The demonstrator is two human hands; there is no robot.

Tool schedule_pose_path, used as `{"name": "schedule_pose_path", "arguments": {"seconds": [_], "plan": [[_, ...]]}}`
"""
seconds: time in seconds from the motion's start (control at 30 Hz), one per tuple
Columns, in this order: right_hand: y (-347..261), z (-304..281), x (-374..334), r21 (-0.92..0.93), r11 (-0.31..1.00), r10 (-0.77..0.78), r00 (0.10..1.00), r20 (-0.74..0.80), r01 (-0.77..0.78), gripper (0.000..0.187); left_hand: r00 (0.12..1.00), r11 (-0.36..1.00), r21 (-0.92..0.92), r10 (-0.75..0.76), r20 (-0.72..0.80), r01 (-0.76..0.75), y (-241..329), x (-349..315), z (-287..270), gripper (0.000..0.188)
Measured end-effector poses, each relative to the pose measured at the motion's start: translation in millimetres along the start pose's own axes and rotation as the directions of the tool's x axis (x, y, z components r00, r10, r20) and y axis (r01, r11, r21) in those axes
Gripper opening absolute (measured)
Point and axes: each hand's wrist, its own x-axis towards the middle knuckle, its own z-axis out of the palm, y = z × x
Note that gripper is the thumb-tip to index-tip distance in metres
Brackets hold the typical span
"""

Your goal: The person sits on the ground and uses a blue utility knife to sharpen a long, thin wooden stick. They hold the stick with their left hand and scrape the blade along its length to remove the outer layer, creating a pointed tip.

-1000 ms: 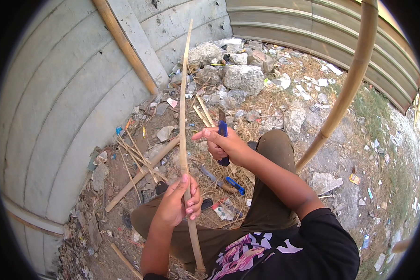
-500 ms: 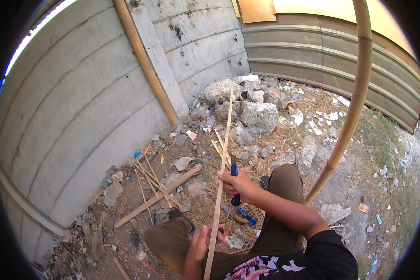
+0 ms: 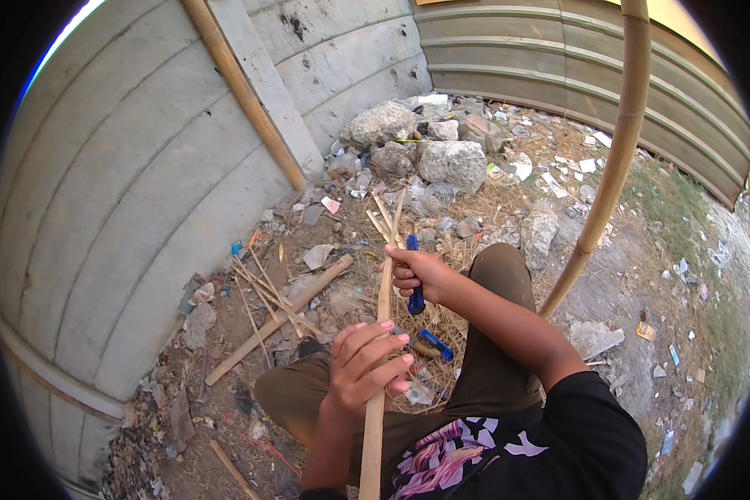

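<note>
A long pale bamboo strip (image 3: 372, 446) runs from my lap away toward the rubble. My right hand (image 3: 415, 271) is closed round a blue and black utility knife (image 3: 415, 292), its thumb and forefinger pinching the strip. No blade shows clearly. My left hand (image 3: 362, 362) lies across the strip nearer to me, its fingers spread and reaching over it; the thumb is mostly hidden. Between my legs, a second blue cutter (image 3: 436, 344) rests on the dry grass.
Several thin bamboo strips (image 3: 267, 292) lie across a thicker bamboo pole (image 3: 279, 318) at left. An upright bamboo pole (image 3: 608, 192) stands at right. Rocks (image 3: 452, 165) and litter lie before a concrete wall (image 3: 133, 183) and a metal fence (image 3: 508, 58).
My left hand has risen from beside the strip to lie over it, fingers spread. The strip's far end has drawn closer to me. My right hand keeps the knife and the strip.
</note>
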Motion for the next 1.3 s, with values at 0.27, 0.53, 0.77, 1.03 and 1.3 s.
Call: {"name": "schedule_pose_path", "arguments": {"seconds": [0.27, 0.53, 0.77, 1.03, 1.3], "plan": [[18, -1, 2, -0.288, 0.947, 0.123, 0.990, -0.075, -0.139, 0.031, 0.718, 0.746, -0.642, -0.543, -0.436, 0.175, -51, 32, -15, 0.037], [29, 4, 3, -0.301, 0.951, 0.041, 0.995, -0.088, -0.066, 0.031, 0.621, 0.797, -0.602, -0.446, -0.644, -0.052, -72, 58, -23, 0.041], [33, 35, -13, -0.628, 0.756, -0.216, 0.976, 0.028, 0.185, 0.045, 0.625, 0.759, -0.637, -0.563, -0.541, 0.133, -56, 60, -13, 0.039], [73, 28, -23, -0.796, 0.596, -0.278, 0.957, -0.080, 0.107, 0.038, 0.508, 0.736, -0.670, -0.616, -0.602, 0.099, -52, 37, 19, 0.039], [93, 49, -59, -0.855, 0.500, -0.455, 0.882, -0.123, 0.139, 0.038, 0.554, 0.788, -0.598, -0.567, -0.610, 0.149, -28, 39, 46, 0.041]]}}
